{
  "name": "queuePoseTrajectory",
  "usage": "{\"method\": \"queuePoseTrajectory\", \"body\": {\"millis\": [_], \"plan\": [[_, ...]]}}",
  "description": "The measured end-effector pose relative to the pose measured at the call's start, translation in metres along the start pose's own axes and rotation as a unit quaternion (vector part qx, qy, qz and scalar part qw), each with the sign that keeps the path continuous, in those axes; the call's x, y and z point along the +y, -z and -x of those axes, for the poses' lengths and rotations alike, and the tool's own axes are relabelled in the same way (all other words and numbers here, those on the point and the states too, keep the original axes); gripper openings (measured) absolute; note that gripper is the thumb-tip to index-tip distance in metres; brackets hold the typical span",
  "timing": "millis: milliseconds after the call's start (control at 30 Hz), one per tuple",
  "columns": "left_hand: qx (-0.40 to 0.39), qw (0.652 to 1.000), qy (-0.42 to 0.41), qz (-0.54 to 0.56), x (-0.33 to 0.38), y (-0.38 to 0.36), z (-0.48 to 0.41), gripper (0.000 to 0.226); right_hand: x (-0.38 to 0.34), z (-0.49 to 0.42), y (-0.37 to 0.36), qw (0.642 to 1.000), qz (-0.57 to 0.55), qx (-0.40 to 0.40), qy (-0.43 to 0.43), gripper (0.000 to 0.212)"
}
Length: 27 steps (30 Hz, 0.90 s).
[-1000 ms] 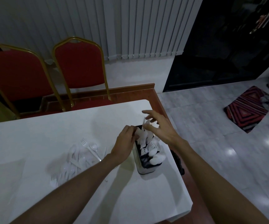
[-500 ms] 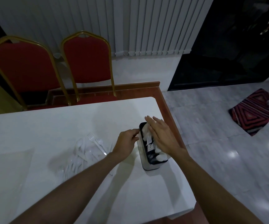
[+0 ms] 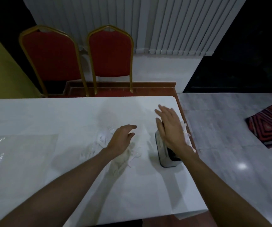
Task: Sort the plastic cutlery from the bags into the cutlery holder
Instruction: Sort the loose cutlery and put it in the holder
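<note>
A dark cutlery holder stands near the right edge of the white table, with white plastic cutlery sticking out of it. My right hand lies flat and open over the holder's top, fingers together, hiding most of what is inside. A loose heap of white plastic forks and spoons lies on the table to the left of the holder. Just over the right side of that heap hovers my left hand, fingers loosely curled and apart, with nothing in it.
A clear plastic bag lies flat at the table's left. Two red chairs with gold frames stand behind the far edge. The table's right edge runs close beside the holder, with tiled floor and a striped rug beyond.
My left hand has left the holder's side and moved left over the loose cutlery. My right hand stays flat over the holder. The view has tilted and shifted right.
</note>
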<state>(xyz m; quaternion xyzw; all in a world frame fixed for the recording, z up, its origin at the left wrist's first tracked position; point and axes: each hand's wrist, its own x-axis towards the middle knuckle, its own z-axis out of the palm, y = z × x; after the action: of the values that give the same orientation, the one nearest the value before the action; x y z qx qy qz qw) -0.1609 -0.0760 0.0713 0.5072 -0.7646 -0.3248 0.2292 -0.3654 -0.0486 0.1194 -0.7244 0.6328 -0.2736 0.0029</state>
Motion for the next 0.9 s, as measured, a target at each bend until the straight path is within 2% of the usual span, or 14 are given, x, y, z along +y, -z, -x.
{"method": "queuePoseTrajectory", "body": {"millis": [67,167,233,333,400,500,567,700,800,900], "plan": [[0.03,0.999,0.025,-0.004,-0.026,0.011,0.014,0.029,-0.021,0.002,-0.021,0.998,-0.043,-0.041,0.033,0.033],[0.064,0.995,0.082,-0.011,-0.066,0.023,0.043,0.026,-0.045,0.015,-0.056,0.981,-0.082,-0.175,-0.019,0.035],[0.085,0.984,0.155,-0.012,-0.092,0.03,0.066,0.022,-0.058,0.03,-0.081,0.968,-0.076,-0.233,-0.047,0.034],[0.127,0.953,0.276,-0.017,-0.125,0.039,0.106,0.012,-0.081,0.056,-0.113,0.956,-0.084,-0.277,-0.057,0.03],[0.129,0.932,0.339,-0.015,-0.139,0.041,0.133,0.013,-0.093,0.074,-0.13,0.958,-0.075,-0.271,-0.05,0.029],[0.071,0.921,0.383,-0.013,-0.148,0.039,0.161,0.032,-0.105,0.097,-0.152,0.97,-0.048,-0.234,0.038,0.044],[0.028,0.921,0.388,-0.012,-0.151,0.035,0.168,0.039,-0.114,0.107,-0.165,0.96,-0.007,-0.267,0.078,0.055],[0.0,0.927,0.374,-0.008,-0.152,0.031,0.165,0.03,-0.12,0.114,-0.179,0.951,0.041,-0.29,0.098,0.053],[0.03,0.928,0.37,0.01,-0.158,0.036,0.159,0.014,-0.118,0.111,-0.179,0.958,0.063,-0.268,0.082,0.056],[0.06,0.929,0.366,0.024,-0.166,0.043,0.156,0.016,-0.112,0.108,-0.177,0.961,0.085,-0.253,0.065,0.054]]}}
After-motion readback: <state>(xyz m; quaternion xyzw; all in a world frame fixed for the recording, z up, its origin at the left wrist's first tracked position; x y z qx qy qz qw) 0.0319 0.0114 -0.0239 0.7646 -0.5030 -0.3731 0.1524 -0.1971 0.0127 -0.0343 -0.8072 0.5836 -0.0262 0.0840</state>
